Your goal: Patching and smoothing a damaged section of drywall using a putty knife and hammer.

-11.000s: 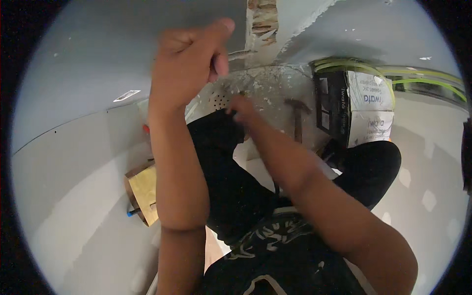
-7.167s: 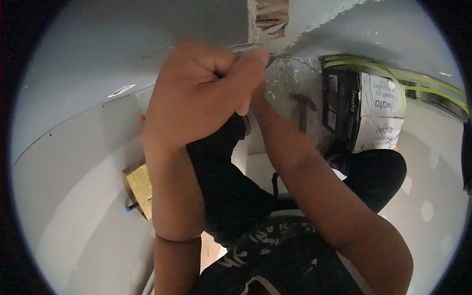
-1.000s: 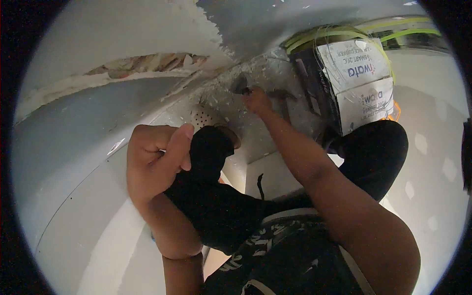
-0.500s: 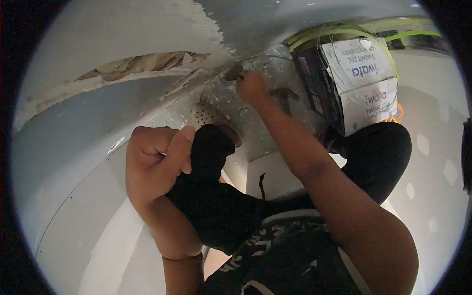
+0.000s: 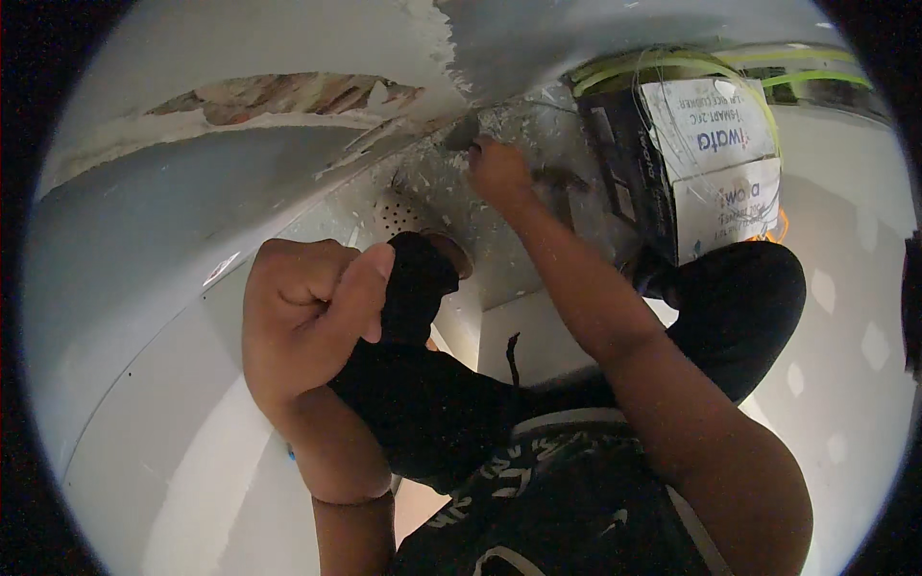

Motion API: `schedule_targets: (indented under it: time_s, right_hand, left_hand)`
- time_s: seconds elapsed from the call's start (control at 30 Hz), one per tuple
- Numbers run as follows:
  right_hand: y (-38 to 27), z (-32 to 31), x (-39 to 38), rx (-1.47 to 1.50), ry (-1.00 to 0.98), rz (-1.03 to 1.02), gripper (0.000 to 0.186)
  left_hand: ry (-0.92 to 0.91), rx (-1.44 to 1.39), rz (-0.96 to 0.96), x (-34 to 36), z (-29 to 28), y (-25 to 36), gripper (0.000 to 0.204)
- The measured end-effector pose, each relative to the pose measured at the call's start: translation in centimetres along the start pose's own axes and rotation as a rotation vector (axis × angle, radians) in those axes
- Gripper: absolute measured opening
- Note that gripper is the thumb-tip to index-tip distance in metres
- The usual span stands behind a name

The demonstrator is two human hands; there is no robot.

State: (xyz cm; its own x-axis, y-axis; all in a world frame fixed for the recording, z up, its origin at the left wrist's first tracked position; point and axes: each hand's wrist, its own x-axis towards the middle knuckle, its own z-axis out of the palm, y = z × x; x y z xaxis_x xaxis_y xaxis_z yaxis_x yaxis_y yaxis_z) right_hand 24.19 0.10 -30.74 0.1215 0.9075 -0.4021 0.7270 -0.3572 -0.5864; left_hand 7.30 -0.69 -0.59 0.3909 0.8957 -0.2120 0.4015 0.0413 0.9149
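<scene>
My left hand [image 5: 312, 307] is curled closed above my black-trousered left leg, thumb over the fingers; whatever it holds, if anything, is hidden. My right hand [image 5: 499, 178] reaches forward, gripping a grey blade-like tool [image 5: 459, 134], possibly a scraper, against the dusty, paint-flecked grey surface [image 5: 523, 125]. Below and left of it, a pale perforated clog [image 5: 399, 216] is on my foot. A hammer [image 5: 567, 182] lies to the right of my right hand, partly behind the forearm. A long broken gash [image 5: 269, 96] runs along the panel at upper left.
A black-and-white cardboard box [image 5: 715, 173] stands at the right with loose clear strands over it. Yellow-green hoses [image 5: 807, 77] run behind it, and something orange [image 5: 780, 226] shows below it. Plasterboard surfaces [image 5: 154, 403] enclose me on both sides; a blue object [image 5: 291, 451] peeks from behind my left arm.
Over the last second my right hand has moved up and slightly left with the tool. My left hand stays closed, shifted slightly up. Earlier, it was raised much higher, near the top centre.
</scene>
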Motion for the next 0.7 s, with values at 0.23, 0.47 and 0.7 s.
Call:
schedule_targets:
  time_s: [0.23,0.47,0.7]
  right_hand:
    - [0.6,3.1,1.8,-0.215,0.166,-0.226,0.016]
    - [-3.2,4.2,3.0,-0.19,0.196,-0.047,0.02]
    - [13.7,0.9,6.3,-0.394,0.328,0.0,0.038]
  left_hand:
    - [-0.039,0.042,0.067,0.9,0.5,0.0,0.043]
    - [-0.064,0.152,-0.067,-1.1,-1.0,0.8,0.043]
    - [-0.163,-0.014,-0.064,2.8,0.9,2.5,0.044]
